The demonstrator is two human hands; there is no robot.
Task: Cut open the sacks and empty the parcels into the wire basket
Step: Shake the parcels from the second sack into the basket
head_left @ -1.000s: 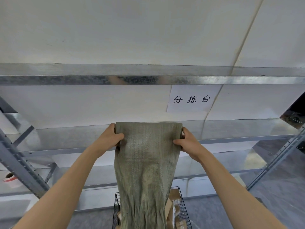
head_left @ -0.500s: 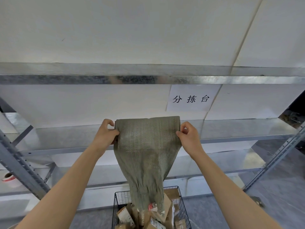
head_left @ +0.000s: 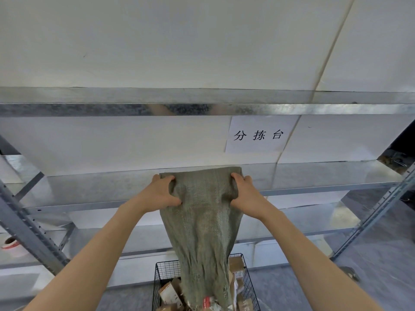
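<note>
I hold a grey-green woven sack upside down at arm's length. My left hand grips its upper left corner and my right hand grips the upper right corner, both with bunched fabric in the fingers. The sack hangs limp, and its frayed open mouth reaches down into the black wire basket below. Several brown cardboard parcels with labels lie in the basket, partly hidden by the sack.
A galvanised metal shelving rack with several shelves stands right behind the sack. A paper sign hangs on the white wall. A roll of red-and-white tape lies on a shelf at the left. Grey floor lies to the right.
Both hands have dropped and gathered more fabric at the corners. The sack's mouth has sunk lower into the basket over the parcels that fell out.
</note>
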